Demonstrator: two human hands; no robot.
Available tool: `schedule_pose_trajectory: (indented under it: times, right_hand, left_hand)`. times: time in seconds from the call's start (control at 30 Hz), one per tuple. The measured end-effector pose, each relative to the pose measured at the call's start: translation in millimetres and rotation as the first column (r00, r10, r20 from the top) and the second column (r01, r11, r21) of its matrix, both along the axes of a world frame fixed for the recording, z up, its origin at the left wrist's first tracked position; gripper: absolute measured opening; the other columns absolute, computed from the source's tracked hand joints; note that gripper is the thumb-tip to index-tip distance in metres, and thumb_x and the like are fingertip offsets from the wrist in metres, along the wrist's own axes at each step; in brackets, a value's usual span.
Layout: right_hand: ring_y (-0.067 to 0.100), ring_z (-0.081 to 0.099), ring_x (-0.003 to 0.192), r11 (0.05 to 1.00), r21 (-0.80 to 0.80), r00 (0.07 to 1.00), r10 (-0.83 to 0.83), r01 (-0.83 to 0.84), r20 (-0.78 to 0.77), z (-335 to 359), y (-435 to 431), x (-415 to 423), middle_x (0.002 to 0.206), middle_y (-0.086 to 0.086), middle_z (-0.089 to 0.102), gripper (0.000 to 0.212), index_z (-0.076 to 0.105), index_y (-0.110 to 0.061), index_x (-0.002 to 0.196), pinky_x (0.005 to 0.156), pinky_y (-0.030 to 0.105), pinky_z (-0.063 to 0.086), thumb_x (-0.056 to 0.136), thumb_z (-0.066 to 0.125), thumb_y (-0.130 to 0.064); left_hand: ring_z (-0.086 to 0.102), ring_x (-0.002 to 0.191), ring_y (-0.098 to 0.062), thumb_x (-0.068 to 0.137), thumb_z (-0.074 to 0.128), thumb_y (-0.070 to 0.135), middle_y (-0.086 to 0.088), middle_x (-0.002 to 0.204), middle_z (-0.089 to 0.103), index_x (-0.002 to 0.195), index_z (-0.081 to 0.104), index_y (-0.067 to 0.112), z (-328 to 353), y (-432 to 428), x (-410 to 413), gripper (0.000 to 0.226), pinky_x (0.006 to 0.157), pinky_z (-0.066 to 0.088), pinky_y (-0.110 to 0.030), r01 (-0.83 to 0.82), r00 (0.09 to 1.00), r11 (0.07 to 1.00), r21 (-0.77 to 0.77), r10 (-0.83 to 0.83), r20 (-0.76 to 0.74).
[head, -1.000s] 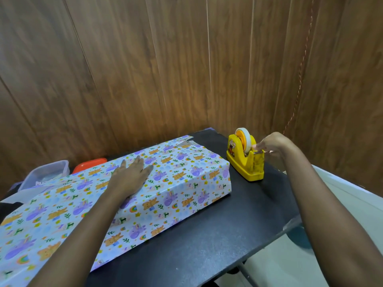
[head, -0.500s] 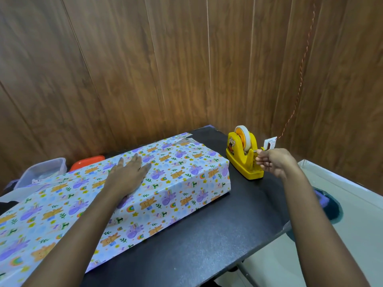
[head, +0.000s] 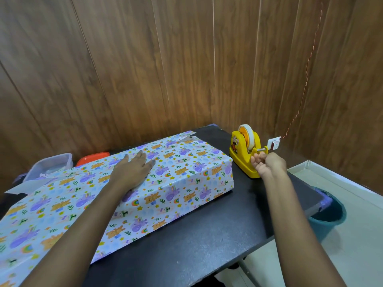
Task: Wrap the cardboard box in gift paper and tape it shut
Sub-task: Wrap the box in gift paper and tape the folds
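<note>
Glossy paper [head: 41, 214], pale blue with printed bears, elephants and rainbows, covered the long flat box [head: 186, 177], which lay across the speckled black table [head: 207, 235] with crisp creases along its near edge. More of the sheet spread loose past the box's left end. The left hand [head: 132, 170] lay flat on top of the box, fingers straight and together, pressing the paper down. Just beyond the box's right end stood a chunky yellow plastic dispenser [head: 242, 160] carrying a white tape roll [head: 247, 135]. The right hand [head: 267, 166] sat against its cutter end, palm turned up and fingers curled; whether they pinched any tape could not be told. A clear plastic tub [head: 51, 164] and a red lid [head: 93, 158] sat behind the box, by the wood-grain wall [head: 186, 69]. A round teal bucket [head: 329, 216] stood below the table's right edge
</note>
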State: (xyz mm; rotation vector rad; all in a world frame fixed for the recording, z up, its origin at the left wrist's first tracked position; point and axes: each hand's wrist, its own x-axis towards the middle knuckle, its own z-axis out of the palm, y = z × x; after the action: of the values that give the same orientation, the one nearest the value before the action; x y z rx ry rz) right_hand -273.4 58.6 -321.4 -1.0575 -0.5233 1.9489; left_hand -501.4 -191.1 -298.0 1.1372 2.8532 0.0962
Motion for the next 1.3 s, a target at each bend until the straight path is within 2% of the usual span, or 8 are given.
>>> schedule_pose_trajectory:
  times: [0.13, 0.27, 0.43, 0.7, 0.87, 1.03, 1.2, 1.3]
  right_hand:
    - [0.012, 0.049, 0.067, 0.998, -0.049, 0.993, 0.024, -0.03, -0.114, -21.7, -6.5, 6.7, 0.079, 0.007, 0.047, 0.026, 0.046, -0.004, 0.076, 0.035, 0.02, 0.048, 0.098, 0.035, 0.004]
    - [0.01, 0.053, 0.063, 0.96, 0.232, 0.983, 0.175, -0.157, -0.058, 5.4, -21.9, 4.5, 0.07, 0.006, 0.052, 0.022, 0.051, -0.005, 0.076, 0.04, 0.015, 0.049, 0.096, 0.045, -0.001]
    - [0.001, 0.044, 0.034, 0.759, 0.453, 0.878, 0.46, -0.467, 0.135, 43.4, -62.2, -28.0, 0.065, 0.007, 0.048, 0.02, 0.055, 0.0, 0.077, 0.037, 0.013, 0.039, 0.094, 0.046, 0.004]
    - [0.007, 0.036, 0.045, 0.461, 0.438, 0.628, 0.662, -0.772, 0.41, 67.6, -142.9, -108.8, 0.066, 0.009, 0.052, 0.024, 0.054, 0.0, 0.075, 0.035, 0.014, 0.035, 0.094, 0.043, 0.008]
    - [0.004, 0.036, 0.029, 0.341, 0.403, 0.521, 0.664, -0.85, 0.536, 68.0, -200.6, -167.1, 0.065, 0.013, 0.051, 0.026, 0.051, 0.001, 0.07, 0.033, 0.013, 0.032, 0.092, 0.044, 0.011]
    - [0.013, 0.036, 0.04, 0.191, 0.314, 0.364, 0.604, -0.93, 0.709, 62.6, -246.9, -226.7, 0.061, 0.013, 0.049, 0.033, 0.048, -0.001, 0.062, 0.043, 0.02, 0.031, 0.091, 0.04, 0.013]
    - [0.016, 0.035, 0.047, 0.145, 0.236, 0.277, 0.505, -0.961, 0.818, 60.6, -270.1, -260.6, 0.06, 0.016, 0.055, 0.03, 0.05, 0.002, 0.062, 0.052, 0.026, 0.032, 0.09, 0.043, 0.009]
    - [0.018, 0.042, 0.047, 0.146, 0.248, 0.287, 0.438, -0.958, 0.852, 60.9, -276.3, -273.0, 0.062, 0.018, 0.055, 0.028, 0.051, 0.005, 0.062, 0.047, 0.023, 0.032, 0.089, 0.044, 0.01]
  left_hand:
    - [0.003, 0.146, -0.027, 0.096, 0.024, 0.055, -0.002, 0.159, 0.001, 0.151, 0.008, 0.013, 5.4, -6.0, -7.4, 0.07, 0.116, 0.012, -0.039, 0.025, 0.999, 1.0, 0.001, -0.025, 0.043]
    - [0.003, 0.146, -0.024, 0.094, 0.025, 0.059, -0.007, 0.159, 0.001, 0.15, 0.006, 0.009, 10.8, -25.7, -19.9, 0.078, 0.117, 0.007, -0.036, 0.003, 0.997, 0.999, -0.049, 0.0, 0.079]
    - [0.008, 0.146, -0.023, 0.083, 0.019, 0.074, 0.001, 0.159, 0.002, 0.151, 0.003, 0.016, 12.6, -73.6, -40.0, 0.09, 0.117, 0.009, -0.044, -0.154, 0.987, 0.974, -0.169, 0.161, 0.024]
    - [0.001, 0.146, -0.015, 0.091, 0.024, 0.064, 0.005, 0.159, -0.002, 0.151, 0.002, 0.017, 10.3, -139.5, -45.3, 0.079, 0.115, 0.001, -0.046, -0.199, 0.979, 0.973, -0.118, 0.203, 0.02]
    - [0.007, 0.146, -0.016, 0.089, 0.022, 0.068, -0.001, 0.159, 0.009, 0.15, 0.01, 0.01, 3.7, -154.9, -46.7, 0.085, 0.117, 0.004, -0.046, -0.19, 0.981, 0.98, -0.054, 0.187, -0.049]
    - [0.008, 0.145, -0.015, 0.091, 0.021, 0.066, -0.003, 0.158, 0.011, 0.15, 0.014, 0.01, -0.6, -159.5, -37.8, 0.081, 0.118, 0.0, -0.042, -0.181, 0.977, 0.983, 0.023, 0.182, -0.11]
    - [0.004, 0.146, -0.013, 0.093, 0.018, 0.064, 0.0, 0.159, 0.007, 0.151, 0.01, 0.012, -1.4, -160.6, -37.8, 0.078, 0.117, -0.005, -0.043, -0.194, 0.976, 0.981, 0.014, 0.194, -0.097]
    - [0.004, 0.146, -0.014, 0.092, 0.016, 0.064, 0.0, 0.159, 0.008, 0.151, 0.01, 0.013, -1.9, -160.3, -38.6, 0.078, 0.115, -0.006, -0.044, -0.192, 0.976, 0.981, 0.005, 0.191, -0.101]
